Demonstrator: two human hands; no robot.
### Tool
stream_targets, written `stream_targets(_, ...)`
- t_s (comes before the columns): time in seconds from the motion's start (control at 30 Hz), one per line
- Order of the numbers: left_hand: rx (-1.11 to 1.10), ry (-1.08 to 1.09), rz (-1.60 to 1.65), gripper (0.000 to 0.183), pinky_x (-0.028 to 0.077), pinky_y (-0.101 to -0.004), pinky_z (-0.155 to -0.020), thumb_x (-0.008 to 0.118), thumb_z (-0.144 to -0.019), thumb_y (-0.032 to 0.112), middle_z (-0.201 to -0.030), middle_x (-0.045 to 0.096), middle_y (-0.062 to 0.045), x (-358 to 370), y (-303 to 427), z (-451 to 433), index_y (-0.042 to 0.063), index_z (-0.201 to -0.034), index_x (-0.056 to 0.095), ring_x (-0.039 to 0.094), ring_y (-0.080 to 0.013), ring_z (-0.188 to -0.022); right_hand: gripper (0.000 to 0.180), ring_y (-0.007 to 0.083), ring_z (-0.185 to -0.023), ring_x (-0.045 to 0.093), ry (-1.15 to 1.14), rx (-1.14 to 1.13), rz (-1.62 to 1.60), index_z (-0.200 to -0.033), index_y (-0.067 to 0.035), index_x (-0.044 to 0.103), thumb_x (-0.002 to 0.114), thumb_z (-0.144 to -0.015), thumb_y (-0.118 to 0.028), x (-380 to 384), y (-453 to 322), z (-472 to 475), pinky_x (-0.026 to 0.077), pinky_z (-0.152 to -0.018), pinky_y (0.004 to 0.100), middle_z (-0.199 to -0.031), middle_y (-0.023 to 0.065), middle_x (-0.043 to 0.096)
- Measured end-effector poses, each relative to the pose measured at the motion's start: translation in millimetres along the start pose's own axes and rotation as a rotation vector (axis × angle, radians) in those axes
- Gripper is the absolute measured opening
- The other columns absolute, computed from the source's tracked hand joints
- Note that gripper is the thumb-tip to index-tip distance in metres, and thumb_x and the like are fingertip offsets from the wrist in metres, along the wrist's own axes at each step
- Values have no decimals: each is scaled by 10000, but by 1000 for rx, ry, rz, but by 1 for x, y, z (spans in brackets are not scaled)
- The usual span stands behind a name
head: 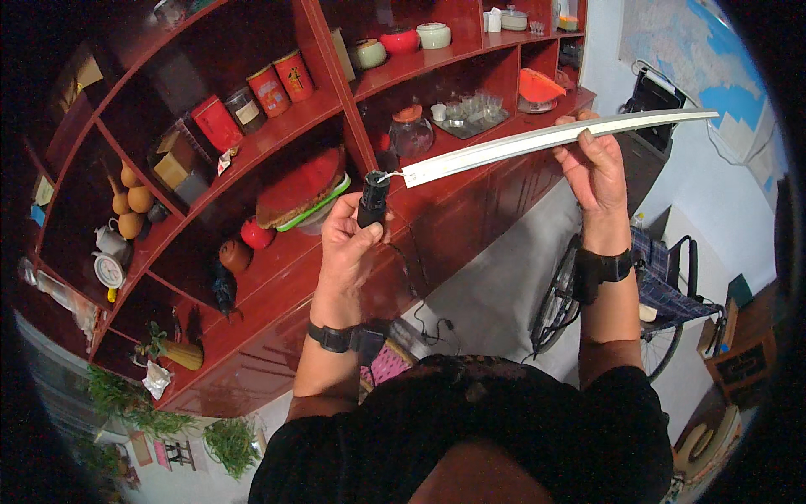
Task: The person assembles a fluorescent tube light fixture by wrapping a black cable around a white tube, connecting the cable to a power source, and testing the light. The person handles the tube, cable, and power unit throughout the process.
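Observation:
My left hand (347, 242) is closed around a black cylindrical holder (373, 205), which stands nearly upright. Short white wires (393, 175) run from its top to the near end of a long, thin light strip (491, 151). The strip looks like an LED bar with a pale face and a grey edge. Further along it, my right hand (595, 160) pinches the strip between thumb and fingers. Its far end reaches out past that hand. A black cord (406, 271) hangs below my left hand towards the floor.
A red wooden shelf cabinet (315, 277) spans the left and middle, holding jars, tins, gourds and a glass tray (472, 123). Right of it stands a folded-looking wheelchair (667, 277). Potted plants (232, 444) are at the lower left. A map (724, 82) hangs on the wall.

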State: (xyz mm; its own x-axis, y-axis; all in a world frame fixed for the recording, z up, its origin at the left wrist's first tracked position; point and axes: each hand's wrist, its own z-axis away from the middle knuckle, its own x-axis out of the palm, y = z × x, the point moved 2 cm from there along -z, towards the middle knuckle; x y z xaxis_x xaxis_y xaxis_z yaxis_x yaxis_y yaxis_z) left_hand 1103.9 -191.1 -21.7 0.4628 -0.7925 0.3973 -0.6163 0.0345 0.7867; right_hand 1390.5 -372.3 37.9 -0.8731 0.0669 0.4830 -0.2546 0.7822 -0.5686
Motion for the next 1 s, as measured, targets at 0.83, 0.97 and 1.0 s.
stream_targets(0.83, 135, -21, -686, 349, 413, -197, -651, 710, -657, -47, -859, 570, 37, 15, 32, 8, 16, -983, 601, 496, -49, -744, 172, 228, -898, 606, 10, 47, 42, -1016, -35, 522, 585, -861, -73, -5, -5, 6, 499, -747, 336, -999, 162, 624)
stream_targets(0.97, 103, -4, -675, 347, 413, -204, -670, 716, -650, -23, -853, 566, 39, 17, 31, 8, 21, -975, 606, 493, -55, -750, 157, 221, -896, 603, -9, 57, 44, -999, -36, 516, 584, -863, -75, -5, -5, 6, 497, -755, 334, -996, 156, 624)
stream_targets(1.0, 89, 1, -677, 347, 415, -214, -692, 720, -646, -4, -860, 564, 33, 17, 31, 8, 21, -973, 606, 498, -64, -765, 155, 219, -896, 603, -13, 60, 41, -996, -35, 514, 583, -864, -76, -5, -5, 6, 496, -756, 333, -994, 153, 625)
